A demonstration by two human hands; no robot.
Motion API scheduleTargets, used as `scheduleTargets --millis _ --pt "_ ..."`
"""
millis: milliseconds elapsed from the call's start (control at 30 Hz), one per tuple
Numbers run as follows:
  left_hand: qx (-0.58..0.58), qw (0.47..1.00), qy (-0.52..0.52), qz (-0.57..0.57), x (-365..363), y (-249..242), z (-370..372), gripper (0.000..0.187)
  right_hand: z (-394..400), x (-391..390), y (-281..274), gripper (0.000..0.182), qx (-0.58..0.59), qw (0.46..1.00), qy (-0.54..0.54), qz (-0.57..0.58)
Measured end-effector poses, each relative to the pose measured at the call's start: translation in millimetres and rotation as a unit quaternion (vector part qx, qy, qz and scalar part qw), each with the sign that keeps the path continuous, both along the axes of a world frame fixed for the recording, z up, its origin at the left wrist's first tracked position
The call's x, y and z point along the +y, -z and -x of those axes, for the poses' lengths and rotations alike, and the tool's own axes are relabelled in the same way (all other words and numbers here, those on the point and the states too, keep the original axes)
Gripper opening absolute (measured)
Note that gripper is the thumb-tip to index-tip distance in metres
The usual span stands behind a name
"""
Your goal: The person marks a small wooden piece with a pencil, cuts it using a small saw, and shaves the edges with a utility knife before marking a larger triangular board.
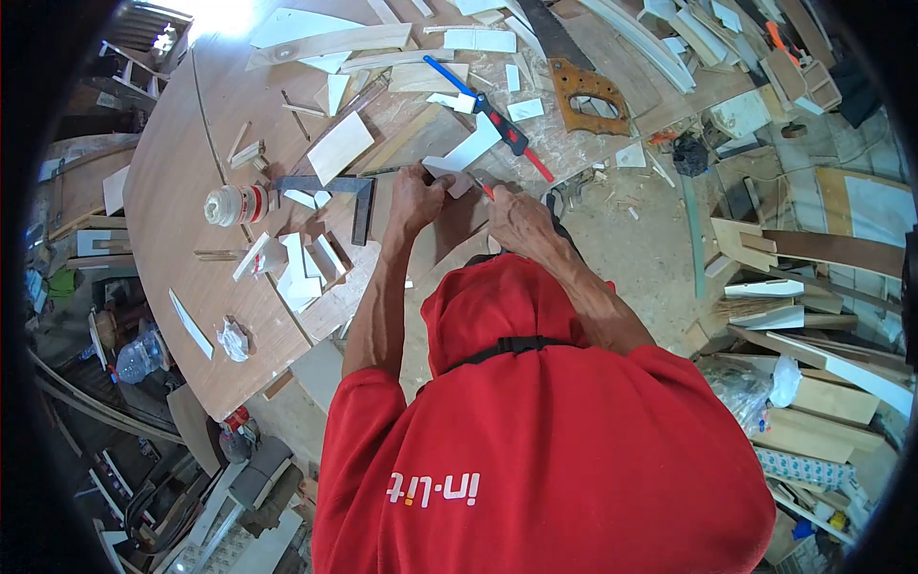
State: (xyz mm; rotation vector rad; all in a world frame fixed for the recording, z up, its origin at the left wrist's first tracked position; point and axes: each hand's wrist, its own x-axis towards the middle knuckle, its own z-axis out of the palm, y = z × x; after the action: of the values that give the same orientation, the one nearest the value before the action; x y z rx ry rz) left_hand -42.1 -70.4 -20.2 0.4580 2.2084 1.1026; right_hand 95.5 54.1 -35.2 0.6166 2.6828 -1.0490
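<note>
The brown tabletop (pixel 191 277) spreads across the left and upper middle, strewn with pale offcuts and shavings. The red hooded top (pixel 545 459) fills the lower middle, its sleeves reaching up to two bare forearms. A handsaw (pixel 579 86) with a wooden handle lies near the far right part of the tabletop, and left of it sits a long blue, black and red tool (pixel 502 124). An L-shaped square (pixel 361 212) rests left of the left hand (pixel 417 199). That hand's grip is closed, pinching a small pale piece (pixel 457 182) at the near edge of the tabletop. The right hand (pixel 524 220) has its grip closed round a slim red-handled tool (pixel 488 192) angled toward the piece; whether they touch is unclear. Farther left stand a white-filled jar (pixel 235 205) and, nearer the body, crumpled clear plastic (pixel 232 340).
</note>
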Motion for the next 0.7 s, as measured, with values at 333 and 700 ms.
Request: scheduleTargets --millis 333,700 --pt "0.136 0.987 -0.022 -0.089 -7.0 20.3 -26.5 0.020 -11.0 1.2 28.4 0.029 0.087 0.992 -0.083 -0.033" --pt "0.225 0.971 -0.005 -0.083 -5.6 19.1 -31.1 0.019 -10.6 11.0 12.4 0.032 0.018 0.997 -0.078 -0.007"
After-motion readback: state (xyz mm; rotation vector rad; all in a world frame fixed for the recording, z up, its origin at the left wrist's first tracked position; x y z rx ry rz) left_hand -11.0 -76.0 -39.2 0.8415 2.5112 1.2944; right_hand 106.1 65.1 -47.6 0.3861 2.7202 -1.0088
